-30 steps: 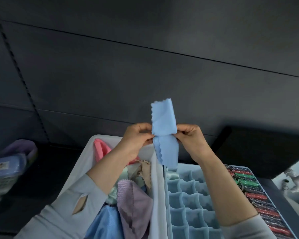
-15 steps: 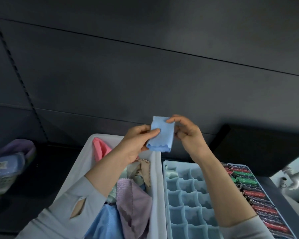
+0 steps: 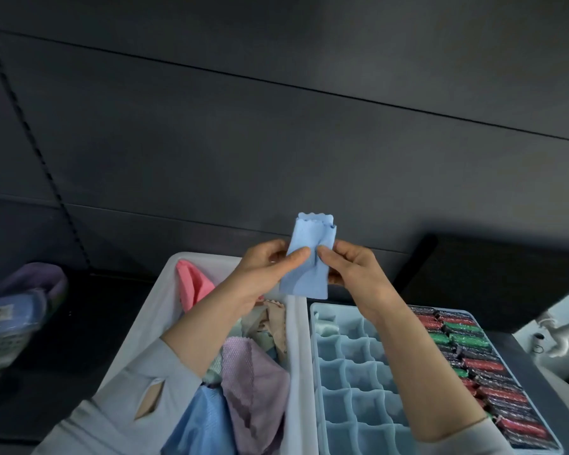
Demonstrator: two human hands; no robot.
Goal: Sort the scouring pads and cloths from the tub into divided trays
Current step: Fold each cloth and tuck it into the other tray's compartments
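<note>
**Folding the blue cloth down to cell size**

We hold the folded blue cloth (image 3: 311, 261) upright above the seam between tub (image 3: 165, 300) and divided tray (image 3: 349, 366). Left hand (image 3: 270, 274) and right hand (image 3: 352, 270) both pinch it, thumbs on the near face. We should keep the scalloped edges aligned, press one more fold, then tuck it into an open cell.

A small light-blue cloth (image 3: 309, 257) with scalloped edges, folded into a narrow upright strip, is held at the centre of the frame. Below it, at lower centre, the white tub (image 3: 165, 303) holds pink, lilac, beige and blue cloths. To the tub's right, a pale-blue divided tray (image 3: 349, 382) has a row of red, green and dark scouring pads (image 3: 473, 362) along its right side.
</note>
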